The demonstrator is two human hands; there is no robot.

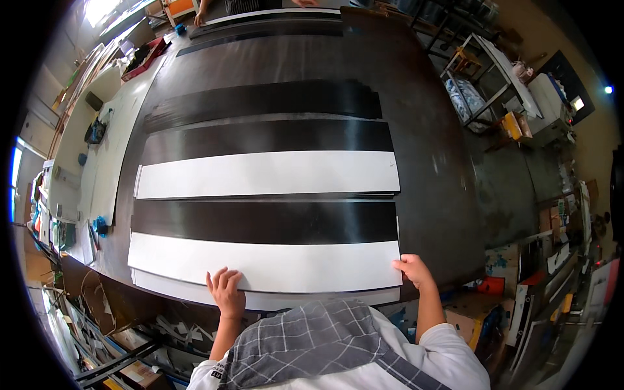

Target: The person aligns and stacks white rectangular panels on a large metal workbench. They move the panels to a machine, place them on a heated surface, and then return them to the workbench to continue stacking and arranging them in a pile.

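Observation:
Along the table's near edge lies a long white strip (266, 260), slightly bowed, on top of another white strip (325, 299) that shows beneath its front edge. My left hand (226, 292) rests at the strip's near edge, left of its middle, fingers bent and somewhat apart. At the right end, my right hand (413, 269) pinches the strip's edge between thumb and fingers. Directly beyond it is a long glossy black strip (260, 221). Farther off come a second white strip (266, 174), another black strip (266, 136) and a stack of dark strips (260, 104).
Everything lies on a large dark table (435, 169). At its far end, another person's hand (199, 19) is by more strips (273, 27). A pale side bench (107, 162) runs along the left, with a blue object (99, 225). A metal rack (484, 78) stands right.

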